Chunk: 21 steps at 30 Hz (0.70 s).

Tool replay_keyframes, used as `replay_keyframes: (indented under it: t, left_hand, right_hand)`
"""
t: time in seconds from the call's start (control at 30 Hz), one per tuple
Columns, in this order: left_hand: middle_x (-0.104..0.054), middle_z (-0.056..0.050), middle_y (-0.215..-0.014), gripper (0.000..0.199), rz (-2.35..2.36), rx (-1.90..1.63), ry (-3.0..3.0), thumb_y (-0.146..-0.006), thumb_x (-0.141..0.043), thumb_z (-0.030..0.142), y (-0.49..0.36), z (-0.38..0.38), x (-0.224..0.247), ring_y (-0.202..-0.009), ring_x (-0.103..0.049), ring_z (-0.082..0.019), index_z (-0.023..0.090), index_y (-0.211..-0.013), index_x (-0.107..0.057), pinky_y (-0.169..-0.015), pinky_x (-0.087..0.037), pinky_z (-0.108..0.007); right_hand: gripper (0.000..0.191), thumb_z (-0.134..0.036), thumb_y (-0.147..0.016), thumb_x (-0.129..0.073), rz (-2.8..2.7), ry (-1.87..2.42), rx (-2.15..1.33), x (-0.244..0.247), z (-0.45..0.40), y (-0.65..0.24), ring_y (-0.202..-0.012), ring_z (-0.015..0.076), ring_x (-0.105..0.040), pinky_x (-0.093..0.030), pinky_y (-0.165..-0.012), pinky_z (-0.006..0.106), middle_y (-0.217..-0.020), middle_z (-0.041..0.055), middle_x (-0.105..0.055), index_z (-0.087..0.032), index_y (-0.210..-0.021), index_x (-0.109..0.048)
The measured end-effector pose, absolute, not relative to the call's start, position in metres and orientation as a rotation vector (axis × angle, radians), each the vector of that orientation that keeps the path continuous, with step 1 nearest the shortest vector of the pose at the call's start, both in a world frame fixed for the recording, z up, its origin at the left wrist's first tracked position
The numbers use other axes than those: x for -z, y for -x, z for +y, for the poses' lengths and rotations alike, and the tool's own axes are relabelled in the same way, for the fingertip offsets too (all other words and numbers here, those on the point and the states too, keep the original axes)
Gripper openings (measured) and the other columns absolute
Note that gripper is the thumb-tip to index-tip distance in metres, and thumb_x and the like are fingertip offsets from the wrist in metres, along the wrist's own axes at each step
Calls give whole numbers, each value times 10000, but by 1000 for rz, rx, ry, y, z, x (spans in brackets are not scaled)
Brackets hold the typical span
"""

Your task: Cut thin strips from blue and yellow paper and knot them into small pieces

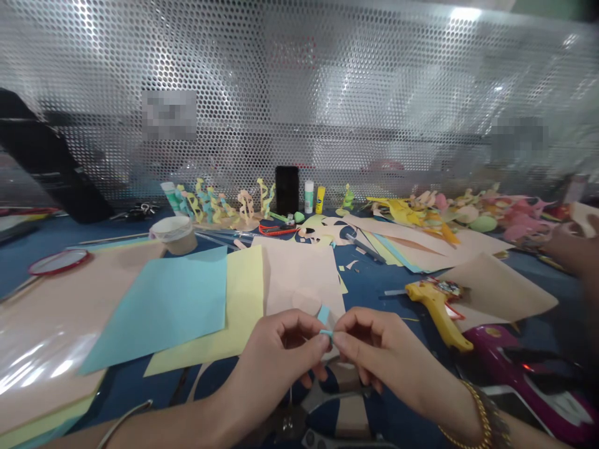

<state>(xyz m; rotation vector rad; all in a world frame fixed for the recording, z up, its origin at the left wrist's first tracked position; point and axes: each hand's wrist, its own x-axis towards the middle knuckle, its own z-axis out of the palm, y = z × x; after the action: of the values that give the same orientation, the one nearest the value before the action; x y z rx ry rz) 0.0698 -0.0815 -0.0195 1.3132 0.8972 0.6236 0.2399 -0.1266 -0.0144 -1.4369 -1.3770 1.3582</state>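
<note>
My left hand (281,349) and my right hand (386,349) meet low in the middle of the head view. Thumb and forefinger of each pinch a small light-blue paper strip (324,315), and part of it is hidden by the fingertips. Just behind it lies a pale pink sheet (302,268) with a rounded pale paper piece on it. Under my hands are scissors (322,394) and paper offcuts, partly covered by the hands. Left of them, a blue sheet (173,305) overlaps a yellow sheet (248,299).
To the right lie a yellow glue gun (435,308) and a purple device (505,362). Curled paper figures (210,202), a phone (287,190) and glue sticks (309,196) line the back near a perforated metal panel. Another person's hand (573,243) is at the right edge.
</note>
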Motion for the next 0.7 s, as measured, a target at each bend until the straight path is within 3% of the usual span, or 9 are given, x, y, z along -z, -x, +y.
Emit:
replay_keyframes:
  t: [0.4,0.7]
  left_hand:
    - [-618,9,-620,200,822,-638,-1224,-795,-606,327,-68,-81,17,-492,-627,-124,134,-813,-654,-418,-462,-190]
    - [-604,31,-582,156,878,-601,-1283,-784,-636,268,-70,-83,15,-482,-604,-92,139,-699,-617,-425,-452,-161]
  right_hand:
    - [245,-399,-847,-564,-1359,1478,-1324,11,-126,-240,-402,43,-418,-343,-344,133,-578,-55,-496,-169,-763,-556]
    - [264,-421,-849,-561,-1328,1471,-1357,11,-127,-239,-397,41,-439,-337,-335,129,-609,-43,-526,-171,-763,-573]
